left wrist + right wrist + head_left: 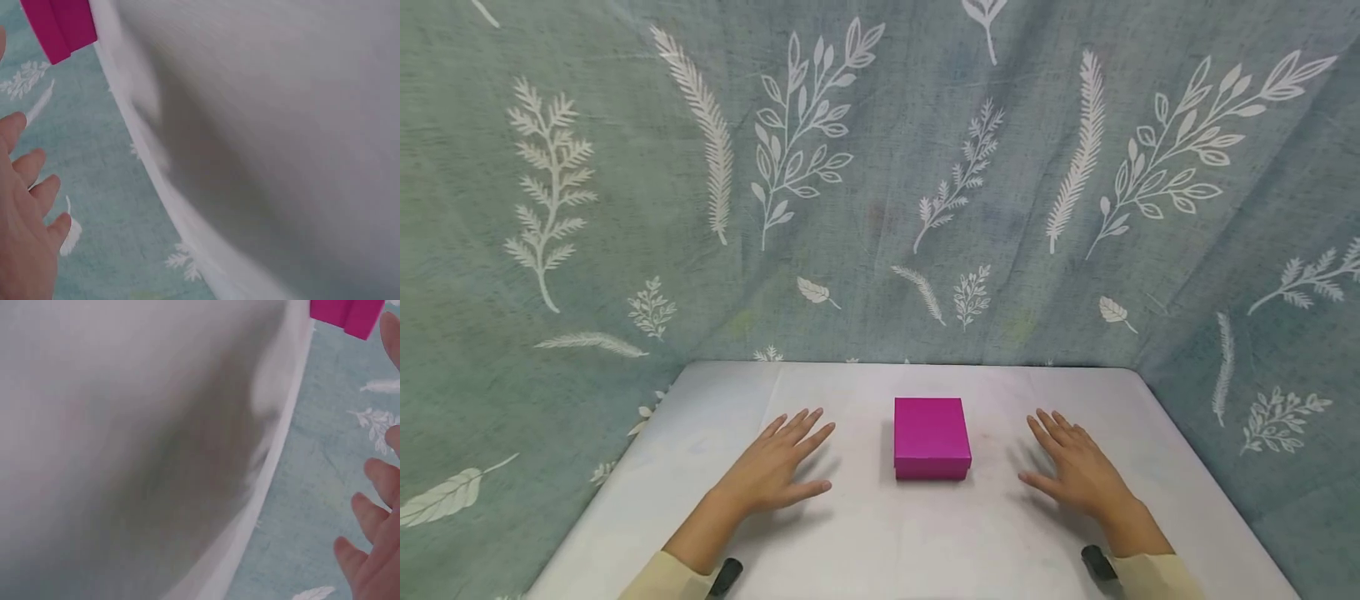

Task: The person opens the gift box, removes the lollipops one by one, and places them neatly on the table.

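Note:
A closed magenta box (931, 433) with a lid sits near the middle of the white table. To its left, my left hand (775, 467) hovers palm down over the surface with fingers spread, holding nothing. On the other side, my right hand (1075, 468) is held the same way, apart from the box. Part of the magenta box (62, 25) appears at the top left of the left wrist view, beyond the fingers (45, 194). In the right wrist view a corner of the box (350, 315) shows at the top right.
The white table (850, 558) ends at a back edge against a grey-green cloth (865, 317) printed with white leaves. That cloth also rises along both sides. A small black device (726, 577) is at the left wrist, and another black device (1099, 563) at the right.

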`<act>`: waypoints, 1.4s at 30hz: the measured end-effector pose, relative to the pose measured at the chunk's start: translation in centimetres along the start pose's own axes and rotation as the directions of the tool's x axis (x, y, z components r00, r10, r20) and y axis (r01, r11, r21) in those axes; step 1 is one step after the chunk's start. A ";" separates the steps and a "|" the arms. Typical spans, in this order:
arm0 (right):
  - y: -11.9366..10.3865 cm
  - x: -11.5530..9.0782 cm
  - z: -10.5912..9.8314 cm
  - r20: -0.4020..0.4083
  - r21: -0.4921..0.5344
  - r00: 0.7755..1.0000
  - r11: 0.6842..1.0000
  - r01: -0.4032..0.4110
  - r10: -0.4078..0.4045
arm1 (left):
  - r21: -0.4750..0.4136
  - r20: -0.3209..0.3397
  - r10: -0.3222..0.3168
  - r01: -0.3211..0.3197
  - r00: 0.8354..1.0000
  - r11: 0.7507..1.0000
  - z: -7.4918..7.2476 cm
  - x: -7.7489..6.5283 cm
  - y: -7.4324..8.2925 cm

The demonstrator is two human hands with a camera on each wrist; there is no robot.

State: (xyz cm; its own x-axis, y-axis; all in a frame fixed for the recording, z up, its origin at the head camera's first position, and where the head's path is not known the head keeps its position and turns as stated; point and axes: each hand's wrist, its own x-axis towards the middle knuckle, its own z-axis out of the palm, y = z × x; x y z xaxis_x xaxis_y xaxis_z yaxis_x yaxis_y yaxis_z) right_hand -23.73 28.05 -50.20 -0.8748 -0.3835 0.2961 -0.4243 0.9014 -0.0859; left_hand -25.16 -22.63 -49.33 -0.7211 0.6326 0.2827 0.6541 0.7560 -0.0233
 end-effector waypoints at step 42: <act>-7.8 7.6 3.6 0.381 0.749 0.847 0.412 -0.518 0.372 | -0.783 0.272 -0.337 0.411 0.901 0.467 5.2 9.4 6.8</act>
State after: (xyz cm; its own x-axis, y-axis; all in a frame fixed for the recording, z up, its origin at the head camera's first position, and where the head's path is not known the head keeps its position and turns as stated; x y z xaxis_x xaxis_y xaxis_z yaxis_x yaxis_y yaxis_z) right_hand -27.91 17.41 -50.68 -0.9874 -0.0660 -0.1436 0.1030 0.4199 -0.9017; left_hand -28.68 -10.71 -51.85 -0.9326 0.3608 0.0019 0.1879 0.4812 0.8563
